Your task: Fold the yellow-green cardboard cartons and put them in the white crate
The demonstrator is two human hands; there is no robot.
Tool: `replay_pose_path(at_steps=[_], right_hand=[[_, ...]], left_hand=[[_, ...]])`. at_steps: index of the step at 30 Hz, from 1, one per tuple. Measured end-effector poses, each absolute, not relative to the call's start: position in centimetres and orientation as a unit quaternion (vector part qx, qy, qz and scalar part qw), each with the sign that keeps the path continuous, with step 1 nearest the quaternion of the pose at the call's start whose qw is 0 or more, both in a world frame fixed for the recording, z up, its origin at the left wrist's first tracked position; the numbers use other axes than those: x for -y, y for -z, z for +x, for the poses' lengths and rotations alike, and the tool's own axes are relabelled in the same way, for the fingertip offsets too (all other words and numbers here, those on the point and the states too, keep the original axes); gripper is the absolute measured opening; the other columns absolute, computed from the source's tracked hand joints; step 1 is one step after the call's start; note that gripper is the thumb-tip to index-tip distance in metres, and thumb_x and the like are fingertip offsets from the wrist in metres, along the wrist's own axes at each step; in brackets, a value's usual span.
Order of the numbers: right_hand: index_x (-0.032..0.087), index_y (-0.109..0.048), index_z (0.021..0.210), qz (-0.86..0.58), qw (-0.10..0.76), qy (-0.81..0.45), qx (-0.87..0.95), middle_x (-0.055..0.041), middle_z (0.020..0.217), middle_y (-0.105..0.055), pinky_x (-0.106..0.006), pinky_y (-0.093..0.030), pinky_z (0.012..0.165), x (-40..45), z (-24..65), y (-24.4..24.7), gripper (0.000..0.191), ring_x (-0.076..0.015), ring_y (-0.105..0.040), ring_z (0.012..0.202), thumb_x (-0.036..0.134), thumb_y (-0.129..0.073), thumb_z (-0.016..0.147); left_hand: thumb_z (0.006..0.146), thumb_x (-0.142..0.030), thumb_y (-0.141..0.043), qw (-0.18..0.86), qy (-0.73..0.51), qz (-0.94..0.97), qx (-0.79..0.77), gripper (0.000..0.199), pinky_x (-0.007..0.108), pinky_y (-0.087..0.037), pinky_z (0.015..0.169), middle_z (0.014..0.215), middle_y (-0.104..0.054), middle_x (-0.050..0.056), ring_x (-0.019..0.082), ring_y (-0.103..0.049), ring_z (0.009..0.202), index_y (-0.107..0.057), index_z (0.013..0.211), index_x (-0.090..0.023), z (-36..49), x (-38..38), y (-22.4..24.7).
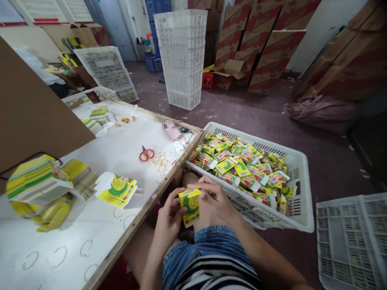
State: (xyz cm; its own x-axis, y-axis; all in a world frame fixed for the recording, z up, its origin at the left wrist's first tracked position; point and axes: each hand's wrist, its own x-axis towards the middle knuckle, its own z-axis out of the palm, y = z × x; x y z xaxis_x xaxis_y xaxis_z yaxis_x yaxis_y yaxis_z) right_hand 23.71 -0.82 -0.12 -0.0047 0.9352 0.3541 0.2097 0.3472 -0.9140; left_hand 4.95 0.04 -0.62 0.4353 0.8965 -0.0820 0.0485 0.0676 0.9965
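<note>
A small yellow and green box (191,206) is held upright over the lap, just off the table's edge. My left hand (169,215) grips its left side, thumb on the front face and fingers behind. At the box's top right is my right hand (213,199), its fingers bent; what its fingertips hold, if anything, is hidden. Flat yellow and green cartons (119,189) lie on the white table (99,221) to the left, beside bundled stacks of cartons (39,179). A white basket (304,189) to the right holds several similar small boxes (242,167).
Red scissors (146,154) and loose rubber bands (163,161) lie on the table. A brown cardboard panel (33,108) rises at left. Stacked white crates (183,60) stand ahead, another crate (350,237) sits lower right, and cardboard boxes (272,56) are piled behind.
</note>
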Motion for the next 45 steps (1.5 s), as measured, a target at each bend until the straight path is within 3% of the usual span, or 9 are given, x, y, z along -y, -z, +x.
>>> replay_pose_path(at_steps=[3,9,17,26,32,37,39,42,45], right_hand=[[0.019,-0.068,0.118,-0.494,0.469,-0.411,0.607,-0.003,0.079,-0.062,-0.028,-0.043,0.059,1.0,23.9,0.1,0.055,-0.015,-0.051,0.064,0.061,-0.059,0.083],[0.017,-0.068,0.118,-0.469,0.487,-0.472,0.565,-0.0071,0.088,-0.068,-0.03,-0.047,0.065,1.3,24.2,0.1,0.053,-0.019,-0.059,0.074,0.057,-0.052,0.087],[0.018,-0.062,0.109,-0.539,0.433,-0.403,0.599,0.0069,0.06,-0.048,-0.022,-0.035,0.052,0.9,23.3,0.2,0.029,-0.0104,-0.046,0.053,0.016,-0.059,0.08],[0.021,-0.06,0.11,-0.53,0.452,-0.351,0.625,0.0092,0.052,-0.045,-0.023,-0.033,0.047,1.0,22.5,0.6,0.027,-0.0106,-0.043,0.044,0.026,-0.062,0.083],[0.02,-0.07,0.101,-0.512,0.548,-0.324,0.577,-0.0087,0.101,-0.068,-0.029,-0.05,0.07,0.9,22.5,0.7,0.021,-0.0195,-0.065,0.087,0.03,-0.055,0.091],[0.021,-0.071,0.097,-0.47,0.565,-0.383,0.559,-0.0072,0.096,-0.072,-0.032,-0.053,0.074,1.4,22.1,1.4,0.017,-0.0209,-0.067,0.088,0.028,-0.058,0.09],[0.021,-0.071,0.095,-0.507,0.579,-0.306,0.561,-0.007,0.092,-0.071,-0.034,-0.053,0.076,1.6,23.4,1.2,0.016,-0.0217,-0.066,0.087,0.028,-0.057,0.09],[0.022,-0.071,0.089,-0.627,0.601,-0.026,0.496,-0.0088,0.094,-0.066,-0.043,-0.048,0.087,1.7,27.2,0.6,0.016,-0.0255,-0.061,0.095,0.026,-0.056,0.089],[0.02,-0.072,0.093,-0.685,0.565,0.149,0.434,-0.0122,0.104,-0.059,-0.052,-0.041,0.097,1.5,30.3,0.2,0.016,-0.0299,-0.054,0.106,0.027,-0.058,0.087]], left_hand=[[0.085,-0.022,-0.056,0.568,-0.343,0.613,-0.43,0.047,0.033,-0.054,0.086,0.116,-0.068,0.009,0.022,-0.067,0.103,-0.046,0.131,-0.021,5.1,0.2,0.5],[0.085,-0.022,-0.054,0.524,-0.324,0.637,-0.464,0.045,0.03,-0.055,0.08,0.111,-0.07,0.008,0.019,-0.069,0.09,-0.05,0.13,-0.02,5.5,0.1,0.5],[0.087,-0.024,-0.054,0.621,-0.333,0.582,-0.406,0.052,0.038,-0.05,0.096,0.126,-0.064,0.012,0.024,-0.062,0.115,-0.042,0.137,-0.021,5.5,0.3,0.2],[0.075,-0.03,-0.073,0.66,-0.373,0.503,-0.413,0.059,0.036,-0.056,0.082,0.109,-0.072,0.011,0.027,-0.068,0.1,-0.048,0.127,-0.02,5.4,-0.1,-0.2],[0.074,-0.027,-0.073,0.668,-0.379,0.498,-0.403,0.057,0.033,-0.056,0.08,0.102,-0.073,0.009,0.024,-0.07,0.093,-0.05,0.126,-0.019,5.7,0.0,-0.6],[0.074,-0.025,-0.072,0.657,-0.379,0.502,-0.415,0.055,0.037,-0.056,0.084,0.103,-0.073,0.011,0.026,-0.07,0.097,-0.052,0.124,-0.018,6.4,0.4,-0.3],[0.076,-0.027,-0.07,0.638,-0.392,0.514,-0.418,0.06,0.04,-0.054,0.09,0.107,-0.072,0.012,0.026,-0.068,0.102,-0.047,0.13,-0.019,6.6,0.3,0.0],[0.078,-0.029,-0.068,0.583,-0.425,0.545,-0.428,0.065,0.043,-0.046,0.104,0.119,-0.067,0.012,0.024,-0.062,0.115,-0.042,0.137,-0.022,6.5,-0.5,0.3],[0.078,-0.032,-0.069,0.509,-0.461,0.567,-0.455,0.056,0.045,-0.039,0.111,0.129,-0.062,0.012,0.024,-0.055,0.125,-0.049,0.13,-0.022,5.9,-1.2,0.5]])
